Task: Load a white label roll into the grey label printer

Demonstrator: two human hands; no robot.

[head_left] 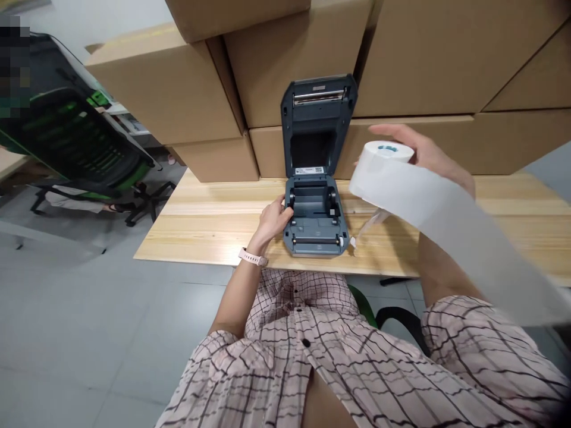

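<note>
A dark grey label printer (316,229) stands on the wooden table with its lid (319,119) raised and its inner bay bare. My left hand (273,223) grips the printer's left side, the thumb over the rim. Right of the printer, my right hand (439,157) holds a white paper roll (375,172) in the air. Fingers wrap behind the roll, partly hidden by it. From the roll a long loose strip of paper (473,244) trails down to the lower right. By the printer's right front corner lies a thin pale cord or strip (368,224).
Stacked cardboard boxes (294,71) line the back of the table (214,220). To the left stand a black and green office chair (75,137) and a person, partly visible. Beneath the table's front edge, part of another chair (397,315) shows beside my lap.
</note>
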